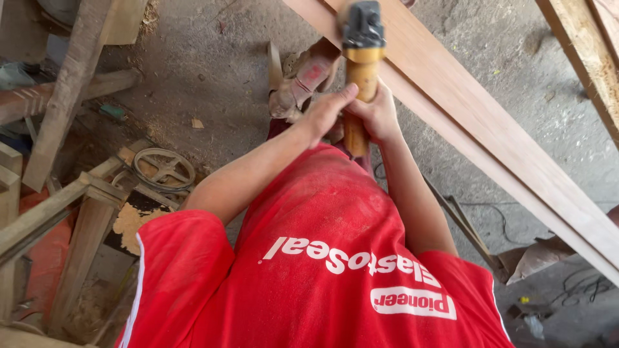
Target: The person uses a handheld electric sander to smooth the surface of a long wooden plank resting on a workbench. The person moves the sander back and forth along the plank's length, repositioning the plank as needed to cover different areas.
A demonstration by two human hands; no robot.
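Above a dusty concrete floor (213, 58), a person in a red shirt (322, 258) grips a yellow-bodied power tool (360, 71) with both hands, seen from a head-worn camera looking straight down. The left hand (325, 113) wraps the tool's yellow grip from one side, thumb across the front; the right hand (380, 116) closes around it from the other, the two hands touching. The tool has a dark grey head at its far end, blurred in the frame, and a dusty orange-yellow barrel whose lower end reaches toward the person's chest. Its head sits over the near edge of a long reddish-brown wooden plank (490, 148), which runs diagonally from the top centre to the right edge. The plank's face is smooth, and its near edge is stepped and straight. A second, paler timber (587, 58) crosses the upper right corner, well apart from the first. To the left, rough wooden frames (71, 193) and a metal wheel (164, 169) crowd the floor amid sawdust. Open concrete lies between that clutter and the plank. A thin black cord (490, 212) trails beneath the plank on the right.
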